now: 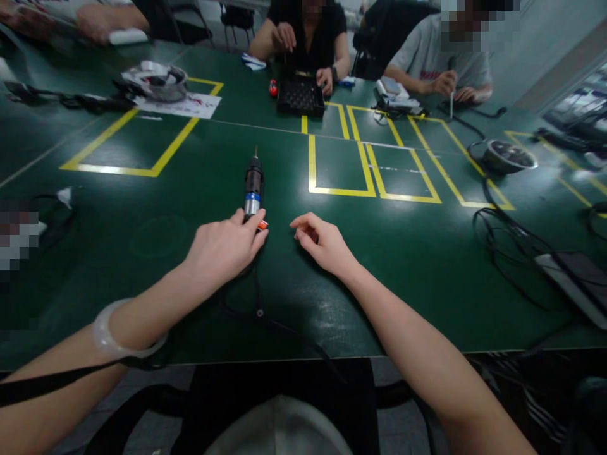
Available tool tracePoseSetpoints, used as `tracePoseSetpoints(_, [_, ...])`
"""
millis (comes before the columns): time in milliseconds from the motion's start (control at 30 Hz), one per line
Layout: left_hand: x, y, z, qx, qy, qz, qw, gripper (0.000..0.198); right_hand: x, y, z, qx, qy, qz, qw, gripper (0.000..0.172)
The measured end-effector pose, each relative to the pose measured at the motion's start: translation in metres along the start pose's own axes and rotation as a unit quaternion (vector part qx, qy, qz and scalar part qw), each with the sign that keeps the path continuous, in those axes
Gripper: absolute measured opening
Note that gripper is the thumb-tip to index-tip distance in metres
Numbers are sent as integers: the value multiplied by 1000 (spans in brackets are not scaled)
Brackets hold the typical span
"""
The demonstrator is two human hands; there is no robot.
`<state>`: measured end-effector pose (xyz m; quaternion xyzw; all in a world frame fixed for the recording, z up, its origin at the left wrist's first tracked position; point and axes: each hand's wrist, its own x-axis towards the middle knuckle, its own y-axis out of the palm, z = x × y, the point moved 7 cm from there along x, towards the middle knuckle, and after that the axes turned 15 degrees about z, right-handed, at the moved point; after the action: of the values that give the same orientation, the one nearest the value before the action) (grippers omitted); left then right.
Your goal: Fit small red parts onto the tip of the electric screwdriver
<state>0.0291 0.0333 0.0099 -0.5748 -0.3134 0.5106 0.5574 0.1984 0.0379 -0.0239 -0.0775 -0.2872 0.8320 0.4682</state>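
Note:
An electric screwdriver [253, 183] lies on the green table, its thin bit pointing away from me. My left hand [222, 246] is closed over its rear end, palm down, hiding most of that end; a bit of orange shows beside the fingertips. A black cord [258, 297] runs from under this hand toward the table's near edge. To the right of the screwdriver, my right hand [322, 241] rests just at the tabletop with loosely bent fingers. Nothing shows between its thumb and forefinger, and it touches no tool.
Yellow tape rectangles [341, 191] mark the green table [180, 303]. Across it, one person sits behind a black tray [300, 95] and another holds a tool. A round metal part [509, 157] and looped cables [502, 253] lie right; a metal ring [164, 85] sits on paper at left.

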Motion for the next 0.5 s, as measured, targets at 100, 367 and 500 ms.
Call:
tracePoseSetpoints(100, [0,-4,-31,8,46,-26,999,54,0,-2,4,1,-10,-10,1000,18])
tracePoseSetpoints(367, [3,3,-43,-75,123,-101,984,42,0,3,5,21,0,17,1000,18])
tracePoseSetpoints(500, [4,6,-40,-139,146,-94,975,36,0,6,4,41,16,26,999,17])
